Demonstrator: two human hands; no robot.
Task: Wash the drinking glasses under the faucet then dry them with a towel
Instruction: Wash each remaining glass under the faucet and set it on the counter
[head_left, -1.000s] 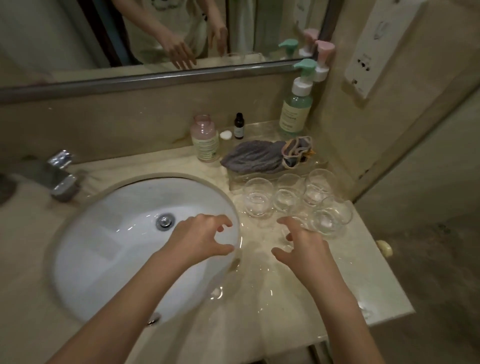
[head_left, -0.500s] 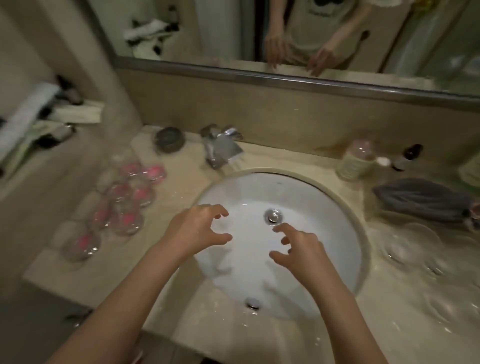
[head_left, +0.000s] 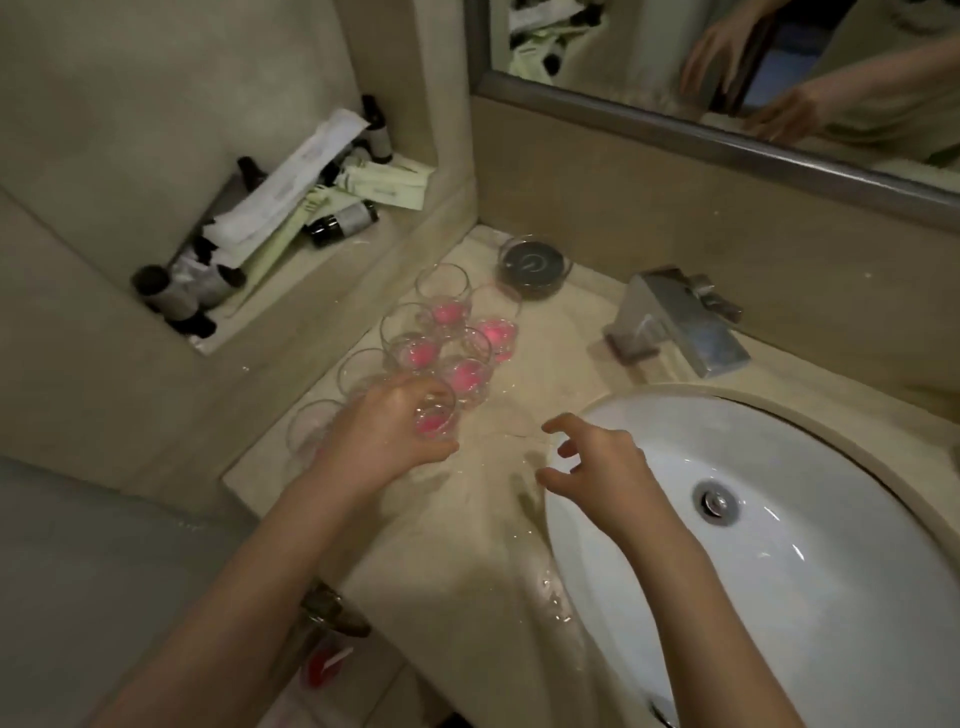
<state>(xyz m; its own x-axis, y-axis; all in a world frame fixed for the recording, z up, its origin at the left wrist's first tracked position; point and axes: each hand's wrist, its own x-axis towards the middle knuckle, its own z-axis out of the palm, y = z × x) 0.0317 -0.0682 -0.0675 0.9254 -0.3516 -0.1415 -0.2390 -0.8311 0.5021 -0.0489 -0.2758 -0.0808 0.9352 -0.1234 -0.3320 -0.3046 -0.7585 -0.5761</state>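
Several clear drinking glasses with pink liquid in the bottom (head_left: 415, 338) stand clustered on the beige counter left of the sink. My left hand (head_left: 384, 436) grips the nearest pink-bottomed glass (head_left: 435, 415) from the side, fingers curled round it. My right hand (head_left: 597, 467) hovers over the counter by the sink's left rim, fingers loosely spread and holding nothing. The chrome faucet (head_left: 675, 322) stands behind the white basin (head_left: 779, 519). No water runs from it. No towel shows in this view.
A dark round glass dish (head_left: 532, 265) sits at the counter's back corner. A wall niche (head_left: 270, 223) on the left holds small dark bottles and paper sachets. Water drops lie on the counter near the basin's rim. A mirror (head_left: 727, 67) runs along the back wall.
My view has swung from the clean glasses on the right to the left side of the counter. My left hand reached left and took hold of a pink-bottomed glass; my right hand followed.
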